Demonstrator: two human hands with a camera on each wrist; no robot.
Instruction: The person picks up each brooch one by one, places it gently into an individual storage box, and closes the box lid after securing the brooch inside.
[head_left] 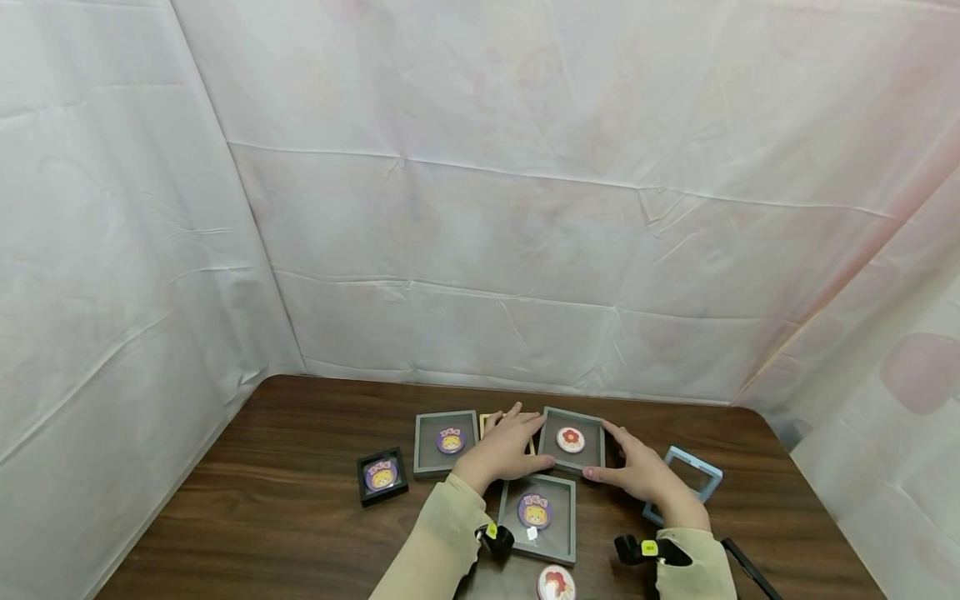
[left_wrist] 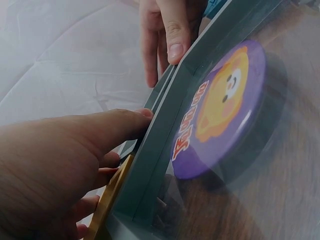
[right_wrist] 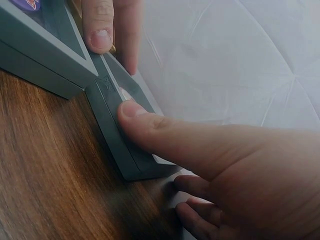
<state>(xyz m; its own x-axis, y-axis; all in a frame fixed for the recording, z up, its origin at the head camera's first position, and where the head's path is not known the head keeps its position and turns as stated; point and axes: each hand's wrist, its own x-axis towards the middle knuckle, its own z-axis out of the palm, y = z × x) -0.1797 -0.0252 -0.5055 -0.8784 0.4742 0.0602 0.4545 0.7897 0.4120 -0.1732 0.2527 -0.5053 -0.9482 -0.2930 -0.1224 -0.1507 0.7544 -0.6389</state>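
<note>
In the head view, a grey square display case [head_left: 592, 420] at the back holds a white round badge [head_left: 571, 440] with a red flower. My left hand [head_left: 501, 446] grips its left side, thumb along the near edge and fingers spread over a yellow frame [head_left: 483, 419]. At the right, my right hand [head_left: 643, 468] holds the same case, with the thumb on its near edge and a finger at the far right corner. Nearer to me lies another grey case [head_left: 551, 550] with a purple badge [head_left: 535, 511] bearing a yellow cartoon face; the left wrist view shows it close up.
To the left are a third grey case [head_left: 425, 442] and a small black case [head_left: 366, 495], each with a purple badge. A light blue frame [head_left: 712, 477] lies partly under my right wrist. Another flower badge [head_left: 557, 583] sits at the bottom edge. White cloth hangs behind the wooden table [head_left: 262, 500].
</note>
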